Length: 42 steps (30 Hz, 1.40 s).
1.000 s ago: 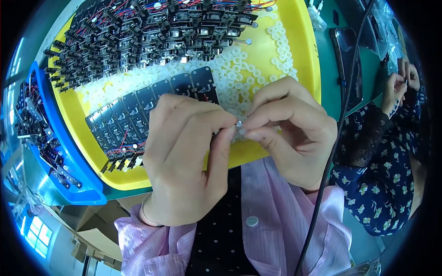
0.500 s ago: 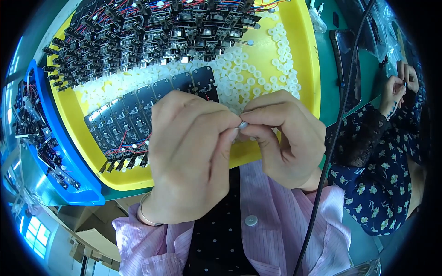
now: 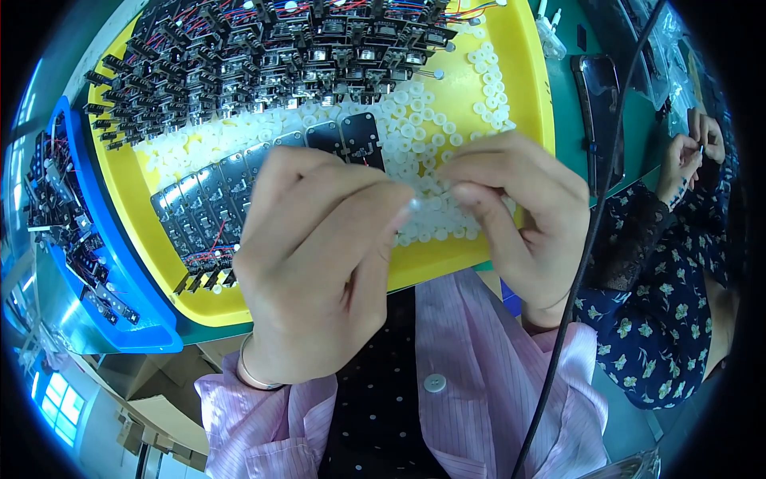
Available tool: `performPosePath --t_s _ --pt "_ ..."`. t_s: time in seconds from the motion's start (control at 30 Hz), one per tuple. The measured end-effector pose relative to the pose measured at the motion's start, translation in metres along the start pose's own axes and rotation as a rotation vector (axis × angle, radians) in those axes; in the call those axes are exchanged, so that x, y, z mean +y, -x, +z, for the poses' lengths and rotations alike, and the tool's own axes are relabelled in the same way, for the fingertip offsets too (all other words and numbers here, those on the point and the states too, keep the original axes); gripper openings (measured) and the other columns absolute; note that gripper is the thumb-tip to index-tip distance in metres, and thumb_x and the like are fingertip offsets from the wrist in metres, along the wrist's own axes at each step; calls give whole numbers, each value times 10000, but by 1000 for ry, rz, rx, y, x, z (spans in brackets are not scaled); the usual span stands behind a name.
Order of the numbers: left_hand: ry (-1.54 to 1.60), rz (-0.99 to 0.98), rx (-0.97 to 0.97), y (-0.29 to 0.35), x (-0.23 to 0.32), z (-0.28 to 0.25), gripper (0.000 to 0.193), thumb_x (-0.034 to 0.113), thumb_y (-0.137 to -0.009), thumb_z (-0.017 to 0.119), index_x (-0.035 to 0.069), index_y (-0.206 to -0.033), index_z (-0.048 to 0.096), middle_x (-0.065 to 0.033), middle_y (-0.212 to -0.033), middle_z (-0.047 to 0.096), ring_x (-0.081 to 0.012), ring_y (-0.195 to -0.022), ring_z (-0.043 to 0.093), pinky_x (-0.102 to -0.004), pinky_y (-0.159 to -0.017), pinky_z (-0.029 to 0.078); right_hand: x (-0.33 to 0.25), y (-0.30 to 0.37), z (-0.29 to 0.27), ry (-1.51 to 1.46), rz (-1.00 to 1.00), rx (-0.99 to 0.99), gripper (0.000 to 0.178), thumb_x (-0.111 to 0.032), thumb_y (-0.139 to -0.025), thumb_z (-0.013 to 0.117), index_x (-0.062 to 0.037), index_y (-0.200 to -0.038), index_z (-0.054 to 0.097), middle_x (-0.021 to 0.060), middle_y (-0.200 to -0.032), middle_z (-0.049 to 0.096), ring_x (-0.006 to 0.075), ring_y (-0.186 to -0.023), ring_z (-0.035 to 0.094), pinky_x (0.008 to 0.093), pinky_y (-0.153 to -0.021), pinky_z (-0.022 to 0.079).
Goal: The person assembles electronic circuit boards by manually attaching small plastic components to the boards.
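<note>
My left hand (image 3: 319,255) is closed in a pinch, thumb against forefinger, on a small shiny whitish piece (image 3: 414,204) whose kind I cannot make out. To its right, apart from it, my right hand (image 3: 527,211) hovers over the tray's near right part with a gap between thumb and forefinger and nothing visible in it. Beneath both hands lie many small translucent white plastic rings (image 3: 419,132). A row of black circuit boards (image 3: 207,199) with thin red and blue wires lies behind my left hand, which partly covers it.
A yellow tray (image 3: 537,104) holds the rings, the boards and a bank of assembled circuit modules (image 3: 271,60). A blue tray (image 3: 128,275) with more modules stands left. On the green table a smartphone (image 3: 598,104) lies right. A black cable (image 3: 586,239) hangs down; beyond it sits a co-worker (image 3: 654,319).
My hands have parted: the right moved right and slightly up, off the small piece. The left shifted slightly left and still pinches it.
</note>
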State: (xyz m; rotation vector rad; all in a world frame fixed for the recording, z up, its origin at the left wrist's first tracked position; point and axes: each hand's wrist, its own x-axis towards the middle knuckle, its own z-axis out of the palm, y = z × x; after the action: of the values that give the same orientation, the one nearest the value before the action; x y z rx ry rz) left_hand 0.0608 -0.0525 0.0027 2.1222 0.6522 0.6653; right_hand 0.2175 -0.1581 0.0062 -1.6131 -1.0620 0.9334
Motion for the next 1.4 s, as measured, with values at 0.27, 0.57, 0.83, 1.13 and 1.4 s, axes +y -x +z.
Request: performPosePath --t_s 0.27,0.57,0.83,1.13,1.4 --pt "-178 1 -170 -1 6 -19 221 46 -550 683 17 -768 698 -95 -844 598 -265 -788 548 -346 -691 456 2 -4 -2 802 -103 -100 321 102 -645 688 -15 -938 630 104 -940 567 273 -793 621 342 -670 526" --pt "-388 163 -530 -21 5 -20 148 42 -570 642 21 -717 641 -92 -822 525 -271 -777 543 -348 -584 452 7 -6 -7 791 -246 -180 262 44 -649 708 -10 -896 640 97 -882 581 294 -766 615 349 -653 525" --pt "-133 88 -238 -5 -12 -20 183 -37 -643 666 -13 -810 594 -107 -848 588 -276 -802 561 -353 -700 455 12 -3 -7 585 -281 148 196 58 -658 731 -3 -828 657 103 -773 646 253 -631 657 299 -570 531" --pt "169 -204 9 15 -19 -29 200 -132 -717 659 -22 -882 677 -101 -765 669 -199 -663 619 -274 -635 479 -3 0 7 179 -146 138 147 147 -766 661 85 -897 680 145 -940 659 157 -742 659 222 -640 515" --pt "223 -320 55 15 -13 -30 258 -124 -726 666 -33 -968 683 -98 -826 695 -168 -763 646 -273 -752 482 -9 -19 39 27 -161 -118 195 131 -721 716 33 -890 698 125 -971 608 158 -823 609 250 -689 501"
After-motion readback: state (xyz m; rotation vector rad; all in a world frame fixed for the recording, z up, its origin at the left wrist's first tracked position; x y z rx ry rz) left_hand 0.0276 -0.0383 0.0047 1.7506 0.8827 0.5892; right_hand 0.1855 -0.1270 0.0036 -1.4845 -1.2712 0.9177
